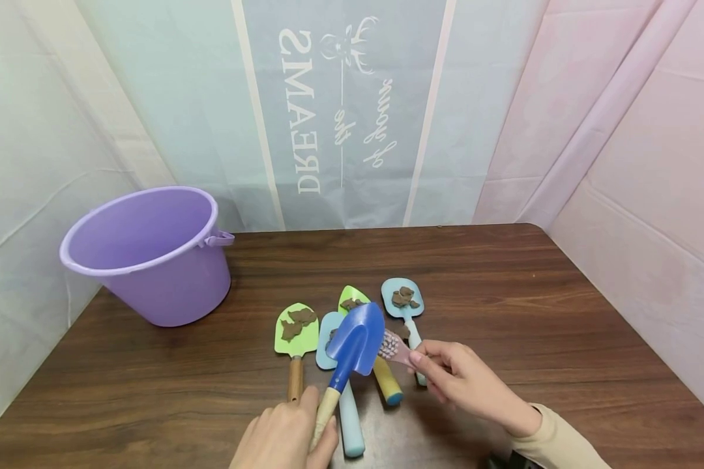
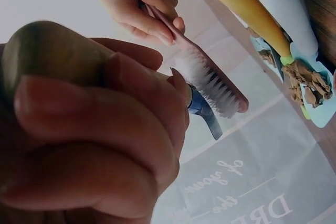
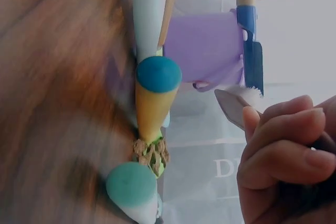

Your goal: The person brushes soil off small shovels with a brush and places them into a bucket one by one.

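My left hand [image 1: 287, 433] grips the pale wooden handle of a blue hand trowel [image 1: 360, 335], its blade raised over other small trowels on the table. My right hand [image 1: 466, 384] pinches the handle of a pink brush [image 2: 239, 98]. White bristles show in the left wrist view, right at the blue blade. Below lie a green trowel with a wooden handle [image 1: 295, 378], a light blue one [image 1: 352, 423], a green one with a yellow handle [image 1: 387, 381] and another light blue one [image 1: 416, 342]. Brown crumbly clumps [image 1: 403, 298] sit on their blades.
A purple bucket [image 1: 176, 286] stands at the back left of the dark wooden table [image 1: 493, 280]. Behind the table hangs a pale printed cloth [image 1: 340, 117] with lettering. White fabric walls [image 1: 651, 163] close in both sides.
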`<action>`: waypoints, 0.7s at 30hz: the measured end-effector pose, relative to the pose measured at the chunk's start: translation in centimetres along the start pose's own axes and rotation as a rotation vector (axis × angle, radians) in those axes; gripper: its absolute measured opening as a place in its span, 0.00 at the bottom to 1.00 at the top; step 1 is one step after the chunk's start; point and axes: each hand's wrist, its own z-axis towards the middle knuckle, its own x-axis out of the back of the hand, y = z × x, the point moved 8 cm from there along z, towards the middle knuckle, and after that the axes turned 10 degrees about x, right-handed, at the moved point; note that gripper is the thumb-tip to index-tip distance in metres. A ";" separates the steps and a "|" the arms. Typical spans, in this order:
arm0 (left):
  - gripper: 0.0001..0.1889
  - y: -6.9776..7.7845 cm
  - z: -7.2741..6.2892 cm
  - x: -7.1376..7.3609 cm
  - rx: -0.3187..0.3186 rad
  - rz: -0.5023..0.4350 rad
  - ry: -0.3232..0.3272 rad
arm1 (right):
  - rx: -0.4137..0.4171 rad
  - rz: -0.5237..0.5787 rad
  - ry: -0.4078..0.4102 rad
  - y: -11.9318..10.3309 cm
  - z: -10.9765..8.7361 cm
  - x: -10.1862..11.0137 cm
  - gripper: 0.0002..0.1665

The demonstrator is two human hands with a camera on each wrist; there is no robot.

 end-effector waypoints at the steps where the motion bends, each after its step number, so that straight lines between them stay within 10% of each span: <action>1: 0.14 0.0 0.0 0.0 -0.001 0.001 0.002 | -0.011 -0.004 0.004 0.2 0.0 0.2 0.17; 21: 0.13 -0.2 0.1 -0.6 0.034 -0.042 -0.084 | -0.072 0.005 0.037 1.5 0.2 2.1 0.17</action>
